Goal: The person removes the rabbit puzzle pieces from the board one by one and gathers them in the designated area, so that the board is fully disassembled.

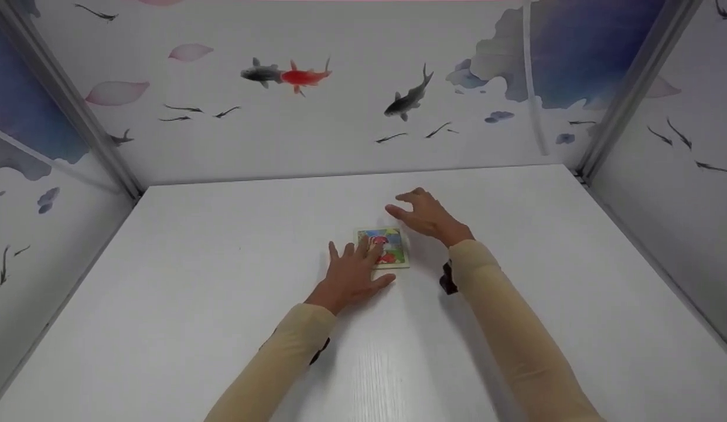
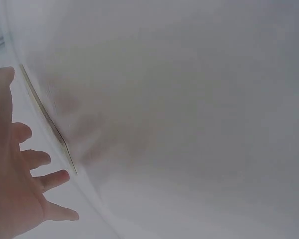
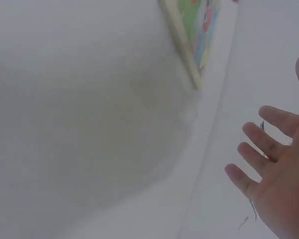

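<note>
A small square picture board [image 1: 392, 252] with a pale rim lies flat on the white table, its print showing red, blue, green and yellow. My left hand [image 1: 351, 274] spreads its fingers over the board's left part and hides some of the picture; whether the fingertips touch it I cannot tell. The board's thin edge [image 2: 49, 119] shows beside that hand in the left wrist view. Beyond the board's upper right corner, my right hand [image 1: 425, 215] hovers with loosely bent fingers and nothing in them. In the right wrist view its fingers [image 3: 271, 122] are spread, apart from the board [image 3: 189, 42].
The white table [image 1: 193, 281] surrounds the board on all sides. A back panel [image 1: 340, 135] printed with fish and petals stands along the far edge. Similar panels rise left and right, with grey metal posts [image 1: 632, 88] at the corners.
</note>
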The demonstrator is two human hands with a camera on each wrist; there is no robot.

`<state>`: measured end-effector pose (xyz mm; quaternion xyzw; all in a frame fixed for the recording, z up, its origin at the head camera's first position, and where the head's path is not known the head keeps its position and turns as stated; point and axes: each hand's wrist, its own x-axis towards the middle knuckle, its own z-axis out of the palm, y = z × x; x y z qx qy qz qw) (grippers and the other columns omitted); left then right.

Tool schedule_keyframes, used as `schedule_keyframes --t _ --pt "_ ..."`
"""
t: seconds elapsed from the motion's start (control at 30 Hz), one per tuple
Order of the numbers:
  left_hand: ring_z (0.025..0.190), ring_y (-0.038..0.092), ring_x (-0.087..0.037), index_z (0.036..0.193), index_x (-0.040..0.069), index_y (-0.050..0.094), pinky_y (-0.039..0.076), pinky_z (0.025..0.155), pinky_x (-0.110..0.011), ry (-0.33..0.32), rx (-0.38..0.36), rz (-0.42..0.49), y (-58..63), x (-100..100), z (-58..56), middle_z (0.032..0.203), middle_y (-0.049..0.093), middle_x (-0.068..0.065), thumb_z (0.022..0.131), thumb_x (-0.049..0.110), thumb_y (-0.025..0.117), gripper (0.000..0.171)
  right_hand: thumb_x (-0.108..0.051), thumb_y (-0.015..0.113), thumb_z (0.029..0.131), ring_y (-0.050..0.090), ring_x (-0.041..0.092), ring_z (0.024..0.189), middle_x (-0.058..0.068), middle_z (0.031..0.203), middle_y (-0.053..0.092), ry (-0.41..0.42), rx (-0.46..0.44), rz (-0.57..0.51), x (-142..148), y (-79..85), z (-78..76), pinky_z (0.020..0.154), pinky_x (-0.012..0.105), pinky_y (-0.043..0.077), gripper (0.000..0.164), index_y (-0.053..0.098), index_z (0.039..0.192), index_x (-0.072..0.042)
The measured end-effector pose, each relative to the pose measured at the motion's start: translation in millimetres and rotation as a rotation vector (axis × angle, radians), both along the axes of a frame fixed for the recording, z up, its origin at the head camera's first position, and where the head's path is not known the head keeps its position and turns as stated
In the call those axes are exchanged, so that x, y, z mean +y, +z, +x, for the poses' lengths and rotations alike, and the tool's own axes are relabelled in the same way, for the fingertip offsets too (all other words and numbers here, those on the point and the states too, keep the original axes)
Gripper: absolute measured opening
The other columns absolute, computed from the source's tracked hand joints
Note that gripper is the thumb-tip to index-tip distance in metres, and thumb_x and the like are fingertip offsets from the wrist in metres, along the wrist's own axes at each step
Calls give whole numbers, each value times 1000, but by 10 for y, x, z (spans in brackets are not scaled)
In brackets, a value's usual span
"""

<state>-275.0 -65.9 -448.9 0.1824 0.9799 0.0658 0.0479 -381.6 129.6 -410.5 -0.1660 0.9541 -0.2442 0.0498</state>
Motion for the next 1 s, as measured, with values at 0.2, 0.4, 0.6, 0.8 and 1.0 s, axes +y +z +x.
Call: schedule_keyframes --t 0.2,0.4,0.6,0.8,1.0 --pt "149 32 -43 159 19 30 21 118 -70 -24 2 3 4 106 36 166 28 -12 97 70 40 81 -40 58 101 52 36 130 19 139 54 27 -43 -124 -118 -56 2 110 51 45 52 58 140 -6" --pt "150 31 -43 159 20 31 22 116 -72 -44 -1 -8 -12 127 50 167 24 -10 98 69 38 79 -29 60 101 57 32 123 16 134 59 30 -79 -167 -243 -88 6 103 46 50 38 65 132 -8" --pt "153 24 -42 160 19 28 22 117 -71 -47 -50 7 -9 119 50 169 18 -8 98 68 39 80 -23 60 101 58 30 121 14 132 60 8 -136 -192 -358 -161 21 101 44 51 33 67 130 -8" --pt "153 22 -43 160 17 27 22 118 -69 -54 -77 26 16 105 60 169 18 -12 98 67 41 80 -22 60 101 59 29 122 15 131 63 8 -166 -215 -426 -236 33 106 45 48 31 68 127 -8" --pt "155 17 -43 161 21 24 18 120 -67 -42 -139 46 90 86 41 170 14 -11 98 66 44 80 -20 60 101 67 23 109 11 124 69 2 -204 -257 -457 -300 10 98 39 53 27 71 123 -9"
